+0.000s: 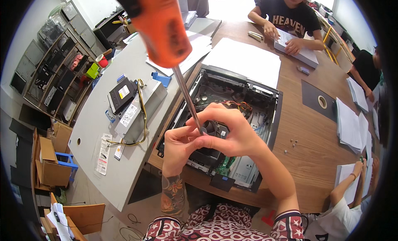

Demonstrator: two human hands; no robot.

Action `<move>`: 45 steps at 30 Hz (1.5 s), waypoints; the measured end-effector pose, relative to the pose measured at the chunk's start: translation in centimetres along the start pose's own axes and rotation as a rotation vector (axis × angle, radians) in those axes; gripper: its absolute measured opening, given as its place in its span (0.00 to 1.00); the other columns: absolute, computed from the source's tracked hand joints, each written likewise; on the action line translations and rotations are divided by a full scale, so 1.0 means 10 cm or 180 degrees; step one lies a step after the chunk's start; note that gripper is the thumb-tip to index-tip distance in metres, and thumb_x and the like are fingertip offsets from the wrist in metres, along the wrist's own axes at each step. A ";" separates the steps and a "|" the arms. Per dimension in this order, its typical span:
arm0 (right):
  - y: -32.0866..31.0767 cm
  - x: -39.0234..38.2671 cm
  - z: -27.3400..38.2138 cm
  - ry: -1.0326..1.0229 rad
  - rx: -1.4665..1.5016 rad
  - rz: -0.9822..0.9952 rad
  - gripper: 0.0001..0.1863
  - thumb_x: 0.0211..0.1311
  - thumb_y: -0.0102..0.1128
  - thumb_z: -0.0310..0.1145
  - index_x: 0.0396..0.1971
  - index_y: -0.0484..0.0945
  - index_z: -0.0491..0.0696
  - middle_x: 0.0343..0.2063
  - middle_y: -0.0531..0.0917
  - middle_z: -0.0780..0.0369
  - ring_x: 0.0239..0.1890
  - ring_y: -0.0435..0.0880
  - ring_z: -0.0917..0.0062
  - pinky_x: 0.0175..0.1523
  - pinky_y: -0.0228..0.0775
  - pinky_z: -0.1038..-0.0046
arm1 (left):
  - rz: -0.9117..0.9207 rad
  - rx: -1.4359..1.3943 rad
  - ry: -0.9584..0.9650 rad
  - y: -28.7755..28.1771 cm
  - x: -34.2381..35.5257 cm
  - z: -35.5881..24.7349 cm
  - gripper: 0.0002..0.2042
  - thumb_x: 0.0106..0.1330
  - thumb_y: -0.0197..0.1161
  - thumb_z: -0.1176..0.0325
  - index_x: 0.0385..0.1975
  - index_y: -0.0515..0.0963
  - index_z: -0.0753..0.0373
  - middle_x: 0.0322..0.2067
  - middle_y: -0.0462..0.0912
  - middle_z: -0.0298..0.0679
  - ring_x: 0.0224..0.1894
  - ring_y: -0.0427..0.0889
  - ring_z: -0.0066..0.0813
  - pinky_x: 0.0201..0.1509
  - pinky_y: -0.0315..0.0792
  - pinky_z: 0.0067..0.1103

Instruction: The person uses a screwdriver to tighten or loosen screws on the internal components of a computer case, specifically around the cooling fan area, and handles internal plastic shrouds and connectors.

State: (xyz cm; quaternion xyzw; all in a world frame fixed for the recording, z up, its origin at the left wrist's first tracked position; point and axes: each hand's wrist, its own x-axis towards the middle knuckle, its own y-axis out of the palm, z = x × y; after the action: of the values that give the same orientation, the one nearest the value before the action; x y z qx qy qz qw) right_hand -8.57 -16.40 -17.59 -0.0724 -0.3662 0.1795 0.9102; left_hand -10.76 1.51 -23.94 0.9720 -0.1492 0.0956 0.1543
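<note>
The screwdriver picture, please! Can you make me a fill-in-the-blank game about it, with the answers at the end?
1. The screwdriver has a black and ____ handle.
2. Its shaft reaches down to the left hand and the ____ hand.
3. The power supply lies to the ____ of the open computer case.
4. The plastic stool beside the cardboard box is colored ____.

Missing words: orange; right; left; blue.

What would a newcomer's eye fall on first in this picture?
Probably the big orange-handled steel screwdriver, slanting from the top edge to the bare left hand and right hand. Next comes the open black computer case beneath them, then the silver-grey metal box with yellow cables on the pale grey table at left.
</note>
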 end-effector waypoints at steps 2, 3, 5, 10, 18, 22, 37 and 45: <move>-0.02 -0.02 -0.05 0.0005 -0.0027 0.0071 0.06 0.53 0.70 0.25 0.32 0.85 0.45 0.33 0.85 0.63 0.32 0.80 0.77 0.43 0.69 0.74 | -0.0017 -0.0022 -0.0019 -0.01 0.00 -0.01 0.15 0.62 0.69 0.72 0.45 0.79 0.73 0.35 0.84 0.40 0.39 0.83 0.24 0.45 0.78 0.18; -0.03 -0.03 -0.07 0.0009 -0.0058 0.0139 0.06 0.52 0.71 0.26 0.31 0.85 0.46 0.33 0.85 0.63 0.32 0.80 0.78 0.44 0.69 0.74 | 0.0120 0.0062 -0.0048 -0.01 0.01 -0.05 0.16 0.61 0.70 0.72 0.46 0.79 0.73 0.36 0.85 0.41 0.40 0.83 0.25 0.46 0.78 0.19; 0.00 -0.04 -0.08 0.0001 -0.0060 0.0093 0.06 0.52 0.70 0.26 0.31 0.85 0.45 0.33 0.85 0.63 0.32 0.80 0.77 0.43 0.69 0.74 | 0.0255 0.0150 -0.0085 0.03 0.04 -0.09 0.17 0.61 0.70 0.72 0.47 0.78 0.73 0.37 0.85 0.41 0.41 0.83 0.25 0.47 0.78 0.20; 0.03 -0.06 -0.08 -0.0006 -0.0003 -0.0062 0.07 0.55 0.68 0.26 0.34 0.85 0.44 0.33 0.84 0.61 0.32 0.80 0.76 0.40 0.71 0.75 | -0.0155 -0.0504 0.0061 0.08 0.00 -0.03 0.15 0.63 0.67 0.74 0.47 0.78 0.73 0.38 0.84 0.43 0.41 0.84 0.29 0.50 0.78 0.25; 0.02 -0.01 -0.05 -0.0014 -0.0072 0.0008 0.11 0.55 0.69 0.28 0.39 0.83 0.45 0.32 0.84 0.65 0.38 0.78 0.76 0.44 0.71 0.74 | 0.0065 -0.0192 0.0094 -0.07 0.03 0.02 0.15 0.59 0.70 0.76 0.46 0.80 0.71 0.37 0.84 0.43 0.40 0.84 0.28 0.43 0.81 0.25; 0.00 -0.04 -0.05 0.0013 -0.0064 0.0100 0.10 0.54 0.70 0.29 0.37 0.84 0.46 0.31 0.84 0.66 0.36 0.78 0.77 0.46 0.69 0.72 | 0.0261 -0.0630 0.0180 0.00 0.06 0.01 0.17 0.57 0.71 0.78 0.47 0.79 0.71 0.36 0.83 0.42 0.40 0.84 0.27 0.45 0.81 0.24; 0.01 0.01 -0.05 0.0082 0.0170 0.0151 0.14 0.53 0.71 0.32 0.39 0.83 0.44 0.28 0.84 0.64 0.32 0.79 0.75 0.44 0.68 0.72 | -0.0148 -0.0156 0.0005 0.00 0.05 0.01 0.14 0.55 0.76 0.71 0.29 0.74 0.66 0.30 0.82 0.35 0.33 0.81 0.19 0.37 0.78 0.17; -0.01 -0.03 -0.10 -0.0110 -0.0212 -0.0044 0.10 0.51 0.72 0.28 0.35 0.84 0.44 0.26 0.83 0.64 0.31 0.78 0.76 0.39 0.69 0.73 | 0.0057 0.0173 0.0174 0.11 0.07 -0.05 0.14 0.57 0.73 0.71 0.40 0.77 0.69 0.37 0.82 0.37 0.39 0.80 0.21 0.47 0.75 0.20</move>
State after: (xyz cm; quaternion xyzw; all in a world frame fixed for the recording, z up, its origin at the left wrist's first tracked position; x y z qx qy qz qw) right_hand -8.06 -16.60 -18.49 -0.0970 -0.3882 0.1621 0.9020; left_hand -10.50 0.53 -22.99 0.9715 -0.1509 0.1276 0.1309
